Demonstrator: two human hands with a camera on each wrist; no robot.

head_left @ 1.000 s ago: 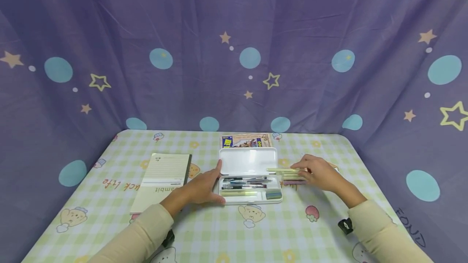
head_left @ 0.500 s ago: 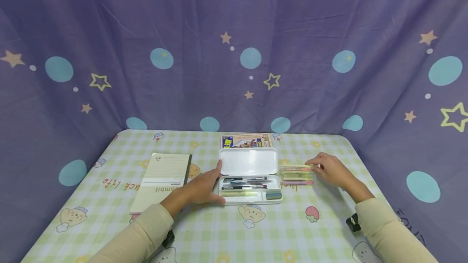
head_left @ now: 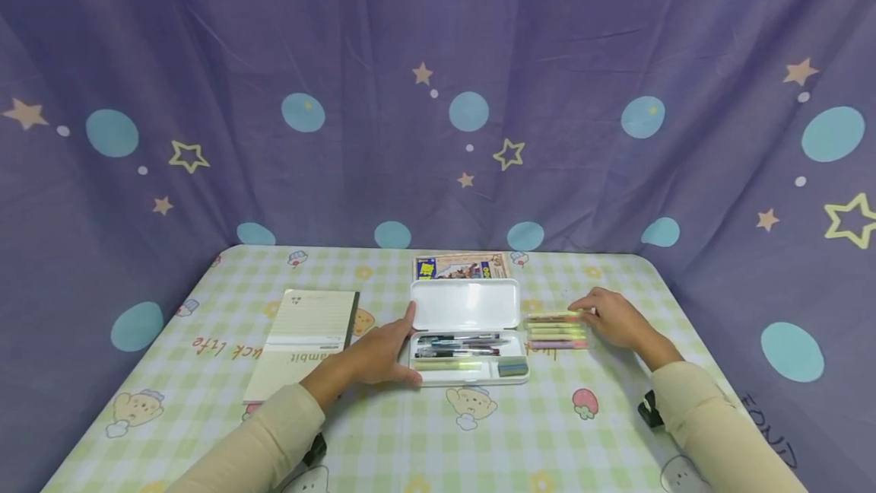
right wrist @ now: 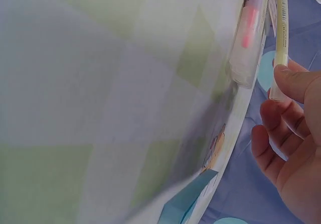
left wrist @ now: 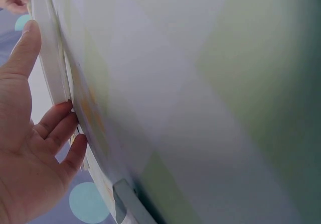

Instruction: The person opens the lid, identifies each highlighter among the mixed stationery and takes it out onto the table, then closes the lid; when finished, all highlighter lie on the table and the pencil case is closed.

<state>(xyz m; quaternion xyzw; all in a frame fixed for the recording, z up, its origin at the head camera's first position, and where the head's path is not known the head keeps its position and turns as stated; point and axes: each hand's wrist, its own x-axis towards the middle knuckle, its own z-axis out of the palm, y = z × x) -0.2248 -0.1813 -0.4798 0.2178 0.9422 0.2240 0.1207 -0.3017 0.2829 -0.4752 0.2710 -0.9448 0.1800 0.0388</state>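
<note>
An open white pencil case (head_left: 468,303) lies mid-table with its lid folded back. Several pens (head_left: 458,341) and a yellow pen (head_left: 445,364) lie inside, beside a small blue-grey block (head_left: 512,368). My left hand (head_left: 379,353) rests against the case's left side, thumb near the front corner and fingers spread along the edge. To the right of the case lies a row of highlighters (head_left: 557,334) in a clear sleeve or holder. My right hand (head_left: 611,316) pinches the end of a yellow highlighter (right wrist: 282,33) between thumb and fingers at the row's far side.
On the left, a cream notebook (head_left: 297,345) lies beside the left forearm. A colourful printed booklet (head_left: 461,266) sits behind the lid, partly hidden. The checked tablecloth (head_left: 493,447) ends at a purple curtain (head_left: 575,173) at the back.
My right hand has moved right, carrying the yellow highlighter from beside the case to the row's far side, and now stays at its right end. The left hand has kept its place.
</note>
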